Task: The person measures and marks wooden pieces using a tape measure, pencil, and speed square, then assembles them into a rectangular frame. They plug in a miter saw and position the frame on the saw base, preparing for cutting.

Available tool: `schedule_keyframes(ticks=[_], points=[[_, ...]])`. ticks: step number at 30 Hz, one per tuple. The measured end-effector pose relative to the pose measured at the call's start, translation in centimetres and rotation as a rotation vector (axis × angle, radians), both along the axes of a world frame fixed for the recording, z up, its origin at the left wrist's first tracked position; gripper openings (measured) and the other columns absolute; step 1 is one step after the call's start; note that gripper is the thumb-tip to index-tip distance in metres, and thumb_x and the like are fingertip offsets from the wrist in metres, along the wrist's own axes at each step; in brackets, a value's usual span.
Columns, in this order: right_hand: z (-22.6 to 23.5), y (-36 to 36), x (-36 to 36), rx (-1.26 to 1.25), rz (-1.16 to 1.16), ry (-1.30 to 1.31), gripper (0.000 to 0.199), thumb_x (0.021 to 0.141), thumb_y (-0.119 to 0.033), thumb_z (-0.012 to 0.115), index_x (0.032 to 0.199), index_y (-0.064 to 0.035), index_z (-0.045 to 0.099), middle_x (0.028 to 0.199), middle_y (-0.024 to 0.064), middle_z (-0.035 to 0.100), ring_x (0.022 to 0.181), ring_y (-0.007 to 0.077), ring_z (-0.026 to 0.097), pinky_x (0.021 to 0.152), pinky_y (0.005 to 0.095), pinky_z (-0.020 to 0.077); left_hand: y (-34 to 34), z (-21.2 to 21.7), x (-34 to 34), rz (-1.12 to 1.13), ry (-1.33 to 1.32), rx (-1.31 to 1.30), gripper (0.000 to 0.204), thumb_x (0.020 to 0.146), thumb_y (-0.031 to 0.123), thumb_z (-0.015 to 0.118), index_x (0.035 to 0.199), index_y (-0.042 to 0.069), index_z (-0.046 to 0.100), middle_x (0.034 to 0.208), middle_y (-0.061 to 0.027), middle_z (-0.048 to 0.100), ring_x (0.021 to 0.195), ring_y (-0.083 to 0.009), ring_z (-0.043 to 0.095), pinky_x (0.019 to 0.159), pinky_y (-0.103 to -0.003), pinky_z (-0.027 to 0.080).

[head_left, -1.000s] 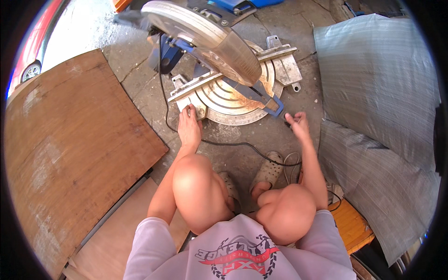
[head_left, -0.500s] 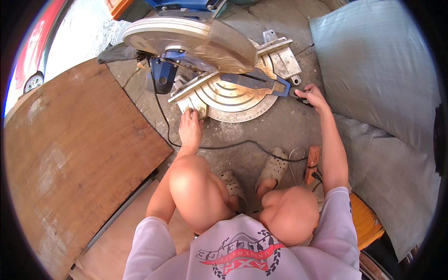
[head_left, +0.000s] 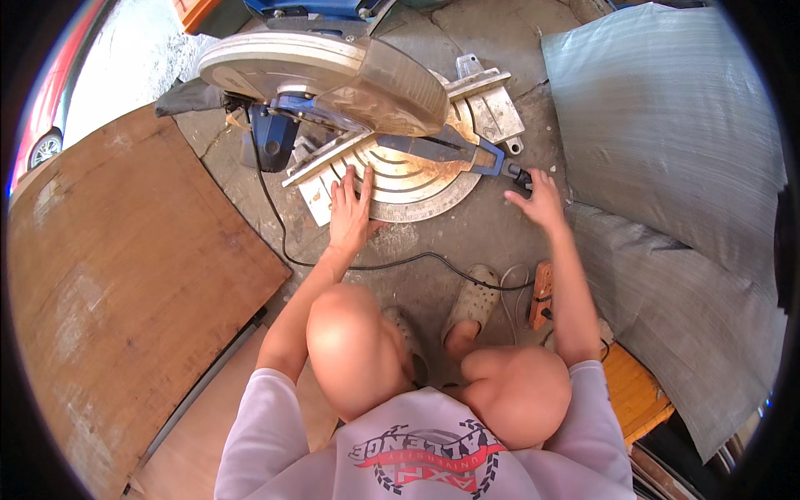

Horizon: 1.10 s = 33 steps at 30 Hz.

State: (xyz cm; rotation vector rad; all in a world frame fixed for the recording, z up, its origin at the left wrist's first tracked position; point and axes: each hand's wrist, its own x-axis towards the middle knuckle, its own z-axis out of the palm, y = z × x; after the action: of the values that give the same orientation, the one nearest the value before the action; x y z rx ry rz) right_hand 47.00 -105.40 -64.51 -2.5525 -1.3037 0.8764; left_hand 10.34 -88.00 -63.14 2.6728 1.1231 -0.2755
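Note:
A mitre saw (head_left: 325,71) stands on the ground ahead of me, its round blade guard over a pale, dusty turntable (head_left: 433,196). My left hand (head_left: 349,213) lies on the turntable's left front part with its fingers stretched forward and spread; nothing is in it. From the turntable's right side sticks out a blue arm (head_left: 489,157) that ends in a black knob handle (head_left: 521,177). Right beside that handle is my right hand (head_left: 539,200), thumb and fingers apart. Whether its fingertips touch the handle, I cannot tell.
A black power cord (head_left: 392,261) runs from the saw across the ground to an orange wooden block (head_left: 541,296) near my feet. A brown wooden board (head_left: 125,283) fills the left side. Grey sheeting (head_left: 667,125) covers stacked things on the right. A red car (head_left: 50,125) is at the far left.
My left hand has moved forward from the saw's front left corner onto the turntable and its fingers have spread. My right hand has loosened from around the handle. The view has shifted slightly.

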Motion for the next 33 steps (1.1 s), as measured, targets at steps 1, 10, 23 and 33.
schedule_keyframes(ticks=[1,10,23,33], points=[[-0.2,-0.2,-1.1,0.023,-0.038,-0.038,0.081,0.075,-0.054,0.080,0.130,-0.0016,0.052,0.123,0.0177,0.058,0.115,0.0394,0.053,0.100,0.0476,0.0426,0.0,0.2,0.0,0.008,0.011,-0.009,0.132,0.055,0.041,0.093,0.159,0.011,0.017,0.156,-0.0241,0.024,0.135,-0.0420,0.038,0.118,-0.054,0.027],[-0.8,-0.7,-3.2,0.075,-0.083,-0.110,0.076,0.077,-0.047,0.081,0.128,0.0015,0.052,0.120,0.0191,0.055,0.108,0.0412,0.050,0.095,0.0487,0.0433,1.2,1.1,0.6,0.022,0.013,-0.082,0.129,0.057,0.033,0.094,0.158,0.009,0.017,0.158,-0.0188,0.026,0.141,-0.0460,0.031,0.118,-0.061,0.024],[-1.9,0.6,4.1,-0.213,0.068,0.526,0.071,0.083,-0.045,0.078,0.131,0.0014,0.055,0.128,0.0283,0.062,0.120,0.0422,0.059,0.099,0.0466,0.0461,2.8,5.9,0.0,-0.101,0.144,-0.295,0.129,0.059,0.044,0.093,0.157,0.005,0.017,0.159,-0.0231,0.022,0.140,-0.0478,0.032,0.117,-0.055,0.031],[21.3,-2.3,-1.2,0.012,-0.166,0.660,0.040,0.099,-0.034,0.062,0.120,0.0000,0.064,0.098,0.0130,0.071,0.084,0.0219,0.066,0.076,0.0364,0.0531,-0.8,28.7,-6.0,0.260,0.026,-0.519,0.034,0.093,0.042,0.062,0.096,0.011,0.075,0.084,-0.0184,0.072,0.082,-0.0411,0.069,0.075,-0.049,0.056]])
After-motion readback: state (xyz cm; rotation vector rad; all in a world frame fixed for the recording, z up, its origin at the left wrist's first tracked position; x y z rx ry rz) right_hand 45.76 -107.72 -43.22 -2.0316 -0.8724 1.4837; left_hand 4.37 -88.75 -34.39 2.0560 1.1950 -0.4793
